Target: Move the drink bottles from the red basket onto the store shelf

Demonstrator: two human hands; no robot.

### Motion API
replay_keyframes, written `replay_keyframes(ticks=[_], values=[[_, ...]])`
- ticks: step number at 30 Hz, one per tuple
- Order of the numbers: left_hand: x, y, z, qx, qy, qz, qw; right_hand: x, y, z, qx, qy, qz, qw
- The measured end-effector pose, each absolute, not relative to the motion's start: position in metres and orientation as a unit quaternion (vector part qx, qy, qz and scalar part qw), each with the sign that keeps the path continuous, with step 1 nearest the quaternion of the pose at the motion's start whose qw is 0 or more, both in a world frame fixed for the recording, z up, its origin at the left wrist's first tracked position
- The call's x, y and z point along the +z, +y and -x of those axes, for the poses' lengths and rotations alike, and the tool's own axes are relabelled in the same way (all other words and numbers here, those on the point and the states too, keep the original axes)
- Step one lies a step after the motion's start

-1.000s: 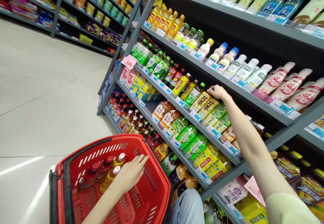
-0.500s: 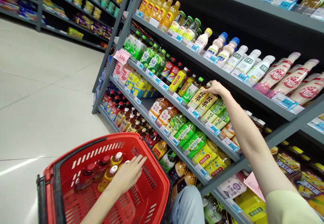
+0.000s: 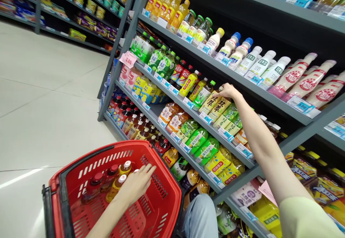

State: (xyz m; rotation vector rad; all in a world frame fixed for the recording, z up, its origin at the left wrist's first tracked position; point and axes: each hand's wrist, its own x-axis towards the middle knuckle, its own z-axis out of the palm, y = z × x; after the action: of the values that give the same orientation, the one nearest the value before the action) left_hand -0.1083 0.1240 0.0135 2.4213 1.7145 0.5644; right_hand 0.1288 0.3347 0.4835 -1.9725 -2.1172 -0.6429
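Note:
My right hand (image 3: 228, 90) reaches to the middle drinks shelf, its fingers closed around the top of a gold-labelled drink bottle (image 3: 220, 108). The bottle stands in the row beside a matching gold-labelled bottle (image 3: 209, 102). My left hand (image 3: 139, 182) hangs over the red shopping basket (image 3: 168, 178), fingers stretched out and holding nothing. Beneath and left of that hand, several bottles stand in the basket, among them a yellow bottle with a white cap (image 3: 116, 187) and a dark bottle with a red cap (image 3: 93, 187).
Bottles of green tea (image 3: 203, 96) and green-labelled drinks (image 3: 228, 117) flank the gold ones. Above runs a shelf edge (image 3: 231, 71) with white milk bottles (image 3: 265, 64). My knee (image 3: 201, 216) is close to the lower shelves. Tiled floor (image 3: 54, 87) lies left.
The view has shifted very slightly. My right hand stays at the top of the gold-labelled bottle, and my left hand stays over the basket.

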Motion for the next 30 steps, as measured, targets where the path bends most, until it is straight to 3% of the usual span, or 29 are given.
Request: replay_keyframes(ticks=[30], values=[[0.011,0.128,0.107,0.141,0.574,-0.803,0.072,0.482,0.335,-0.137,-0.192,-0.741,0.638,0.078]])
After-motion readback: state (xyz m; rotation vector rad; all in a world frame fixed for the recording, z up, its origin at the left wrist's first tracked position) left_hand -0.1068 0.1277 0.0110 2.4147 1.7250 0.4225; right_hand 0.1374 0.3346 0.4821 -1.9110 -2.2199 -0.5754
